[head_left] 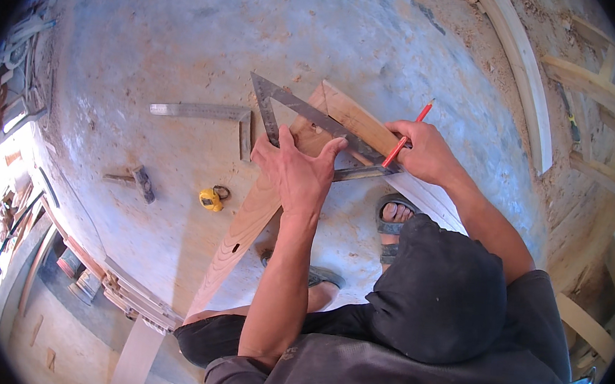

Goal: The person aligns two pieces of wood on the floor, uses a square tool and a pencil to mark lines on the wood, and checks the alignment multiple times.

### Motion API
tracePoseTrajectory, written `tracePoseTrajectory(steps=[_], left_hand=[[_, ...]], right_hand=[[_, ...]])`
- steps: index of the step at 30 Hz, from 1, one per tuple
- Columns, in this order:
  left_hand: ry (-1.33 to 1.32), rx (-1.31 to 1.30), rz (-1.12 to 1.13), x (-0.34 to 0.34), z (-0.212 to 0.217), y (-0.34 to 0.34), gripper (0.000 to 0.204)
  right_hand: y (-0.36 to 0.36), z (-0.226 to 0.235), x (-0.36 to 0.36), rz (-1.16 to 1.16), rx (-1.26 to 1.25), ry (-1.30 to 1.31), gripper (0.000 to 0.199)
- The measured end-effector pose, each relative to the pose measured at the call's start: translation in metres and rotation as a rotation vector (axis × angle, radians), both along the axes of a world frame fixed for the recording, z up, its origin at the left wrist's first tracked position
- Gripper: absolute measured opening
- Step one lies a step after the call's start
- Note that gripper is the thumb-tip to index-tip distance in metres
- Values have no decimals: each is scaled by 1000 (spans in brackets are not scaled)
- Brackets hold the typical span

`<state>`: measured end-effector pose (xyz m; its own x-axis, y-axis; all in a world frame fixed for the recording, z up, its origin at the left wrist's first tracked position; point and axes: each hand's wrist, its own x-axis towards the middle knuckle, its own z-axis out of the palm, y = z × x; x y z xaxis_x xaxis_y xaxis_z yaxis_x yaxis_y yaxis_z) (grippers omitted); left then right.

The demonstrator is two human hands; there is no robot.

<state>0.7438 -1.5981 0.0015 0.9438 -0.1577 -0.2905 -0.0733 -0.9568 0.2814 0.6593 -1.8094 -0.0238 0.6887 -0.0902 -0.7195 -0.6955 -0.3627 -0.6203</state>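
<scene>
Wooden plank (246, 223) runs across the concrete floor from seven to one o'clock. Your left hand (296, 168), fingers spread, pins the triangular metal square (307, 115) flat; keep it pressed. Right hand (422, 152) grips the red pencil (401, 145) tight against its edge.

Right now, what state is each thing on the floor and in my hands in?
Triangular metal square: flat on the plank, pinned by left hand.
Wooden plank: lying on the floor.
Red pencil: in right hand, tip at the square's edge.
L-shaped steel square: flat, untouched.
Yellow tape measure: on the floor.
Hammer: lying down.
</scene>
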Motion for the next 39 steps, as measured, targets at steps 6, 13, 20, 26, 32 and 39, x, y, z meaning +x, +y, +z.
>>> tracePoseTrajectory(steps=[6,13,20,26,32,39], left_hand=[[-44,-43,-16,-3,-8,6,89],[44,-59,11,4,4,3,83],[19,-16,-37,7,-1,10,86],[12,0,-47,9,1,9,86],[39,29,-25,9,4,5,86],[89,32,-1,11,9,2,87]], right_hand=[[2,0,2,-23,6,46,44],[1,-2,1,-5,18,9,42],[2,-8,-3,-15,41,6,47],[1,1,0,12,24,2,53],[17,8,3,0,-98,29,59],[22,6,5,-18,-145,48,53]])
